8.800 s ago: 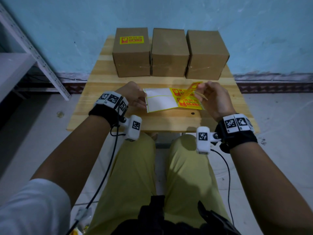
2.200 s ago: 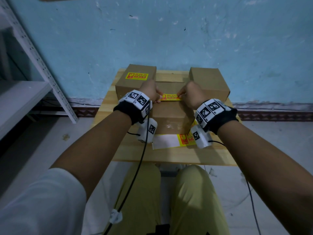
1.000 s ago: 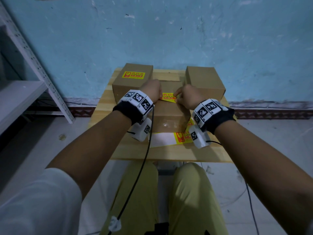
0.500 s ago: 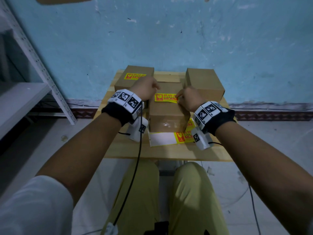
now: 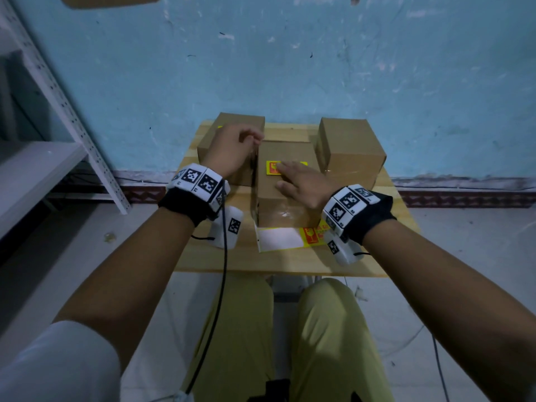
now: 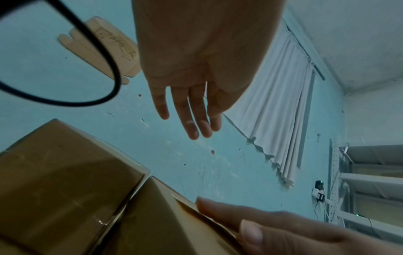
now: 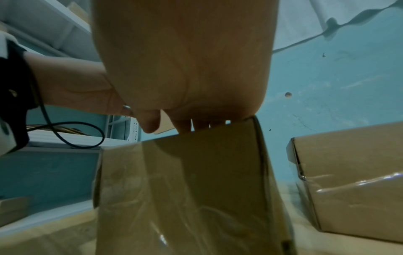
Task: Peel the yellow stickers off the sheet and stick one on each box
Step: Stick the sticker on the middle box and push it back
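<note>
The right hand (image 5: 301, 184), fingers flat, covers part of the yellow sticker (image 5: 274, 168), its print unreadable, on the middle box (image 5: 285, 195); the left hand (image 5: 232, 150) hovers loosely spread.

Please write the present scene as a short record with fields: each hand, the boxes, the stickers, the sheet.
left hand: open, raised over the left box, holds nothing
right hand: flat, pressing yellow sticker onto middle box
right box: no sticker visible
sticker sheet: on table, in front of middle box
</note>
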